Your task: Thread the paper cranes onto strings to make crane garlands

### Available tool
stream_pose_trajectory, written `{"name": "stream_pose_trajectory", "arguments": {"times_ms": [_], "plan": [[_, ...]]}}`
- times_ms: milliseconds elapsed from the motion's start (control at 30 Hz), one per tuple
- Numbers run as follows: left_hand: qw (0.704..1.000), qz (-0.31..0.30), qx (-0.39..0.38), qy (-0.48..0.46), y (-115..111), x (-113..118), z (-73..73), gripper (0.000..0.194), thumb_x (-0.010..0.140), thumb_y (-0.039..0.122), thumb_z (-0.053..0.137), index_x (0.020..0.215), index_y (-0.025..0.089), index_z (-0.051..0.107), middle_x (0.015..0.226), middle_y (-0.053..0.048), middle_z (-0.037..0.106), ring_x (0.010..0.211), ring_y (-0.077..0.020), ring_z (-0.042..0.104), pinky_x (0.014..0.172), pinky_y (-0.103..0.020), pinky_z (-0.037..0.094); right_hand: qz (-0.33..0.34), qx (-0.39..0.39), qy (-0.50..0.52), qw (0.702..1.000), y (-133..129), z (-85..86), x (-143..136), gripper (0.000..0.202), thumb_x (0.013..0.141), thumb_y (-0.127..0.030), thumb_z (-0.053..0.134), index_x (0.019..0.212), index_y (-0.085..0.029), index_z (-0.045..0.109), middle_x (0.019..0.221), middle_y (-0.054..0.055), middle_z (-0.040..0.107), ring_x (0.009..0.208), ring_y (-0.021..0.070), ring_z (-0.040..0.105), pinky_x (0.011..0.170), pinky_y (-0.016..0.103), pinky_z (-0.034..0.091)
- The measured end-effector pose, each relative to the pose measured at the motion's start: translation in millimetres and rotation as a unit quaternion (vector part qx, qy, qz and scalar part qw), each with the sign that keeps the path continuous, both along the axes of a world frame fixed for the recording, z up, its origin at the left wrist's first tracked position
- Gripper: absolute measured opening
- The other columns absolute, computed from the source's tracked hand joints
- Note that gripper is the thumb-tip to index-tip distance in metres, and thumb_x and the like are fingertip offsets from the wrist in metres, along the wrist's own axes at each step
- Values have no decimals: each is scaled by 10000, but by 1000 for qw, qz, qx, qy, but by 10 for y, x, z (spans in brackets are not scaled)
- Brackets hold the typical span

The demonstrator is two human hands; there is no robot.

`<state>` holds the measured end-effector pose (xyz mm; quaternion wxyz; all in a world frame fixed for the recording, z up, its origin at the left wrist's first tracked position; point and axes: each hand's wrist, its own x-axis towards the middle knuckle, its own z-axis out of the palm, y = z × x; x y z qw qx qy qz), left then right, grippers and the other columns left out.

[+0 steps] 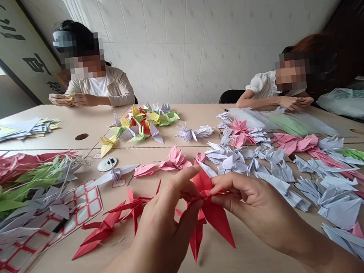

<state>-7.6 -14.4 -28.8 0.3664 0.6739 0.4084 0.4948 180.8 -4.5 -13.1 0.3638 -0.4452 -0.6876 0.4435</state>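
Between my two hands, just above the table, is a red folded paper crane [218, 219] with pointed wings hanging down. My left hand [168, 217] pinches its middle between thumb and fingers. From the other side my right hand [255, 202] grips the same red paper with thumb and forefinger. Another red crane seems to hang directly below, partly hidden. Left of my left hand, more red cranes [102, 230] lie on the table [239, 264]. Beyond my fingertips are pink cranes [174, 158].
White and pink cranes [269, 171] cover the right side. Multicoloured cranes [144, 118] lie mid-table. At left are pink and green cranes [1, 201], red-framed label sheets [82, 206] and paper sheets [17, 128]. Two people [99, 84] sit across, one holding yellow paper.
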Motion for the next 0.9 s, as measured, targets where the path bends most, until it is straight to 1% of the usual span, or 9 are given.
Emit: {"name": "stream_pose_trajectory", "arguments": {"times_ms": [67,200,267,367,500,567,633,700,900], "plan": [[999,-10,-27,-44,25,4,28,477,842,96,596,1241,347,518,865,15,640,829,-149,611,786,-246,483,-19,11,-4,1000,8,-9,2,121,905,-348,578,877,-246,638,825,-6,678,749,148,624,666,238,502],[991,-18,-83,-105,70,8,87,431,850,130,607,1212,337,496,820,29,595,791,-131,584,730,-213,488,-36,10,14,999,38,-6,19,155,901,-357,578,820,-226,593,778,-8,640,735,147,600,668,243,494],[990,-28,-103,-97,77,4,95,420,854,171,619,1220,332,489,834,22,590,802,-137,577,730,-218,486,-38,14,8,999,41,-8,18,152,903,-361,575,832,-228,593,792,-4,643,742,150,601,668,246,492],[992,-36,-113,-50,61,-7,72,466,834,232,658,1253,333,482,901,1,613,887,-169,581,816,-267,474,-37,27,-12,999,23,-19,7,137,911,-362,565,863,-238,598,804,-2,651,737,151,602,656,248,482],[999,2,-46,26,21,-19,44,489,808,233,692,1241,361,505,983,1,642,946,-181,589,852,-273,458,-36,58,-19,997,-22,-21,-8,98,913,-336,570,871,-253,601,799,-17,651,724,136,597,647,227,472],[998,13,2,69,15,-22,60,373,809,228,691,1149,337,582,1014,-3,649,951,-178,594,828,-250,459,-29,74,-20,997,-40,-13,-17,84,916,-320,569,873,-256,602,798,-23,653,720,128,595,643,215,472],[995,6,37,95,21,-22,89,215,818,218,679,1016,297,654,987,-9,658,919,-172,602,786,-231,462,-25,88,-22,996,-51,-3,-25,76,917,-306,569,869,-255,600,787,-27,647,702,120,588,630,204,468],[993,-1,59,101,34,-21,115,137,819,201,674,936,271,686,931,-17,659,871,-168,607,746,-223,464,-28,96,-24,995,-56,4,-28,74,916,-292,571,858,-254,595,768,-33,634,680,112,577,613,196,462],[992,-16,92,88,54,-39,132,100,817,127,660,834,220,692,826,-20,626,750,-140,593,649,-214,468,-14,102,-19,995,-58,-4,-1,74,928,-265,550,862,-245,575,791,-27,626,688,108,571,620,194,466]]}}
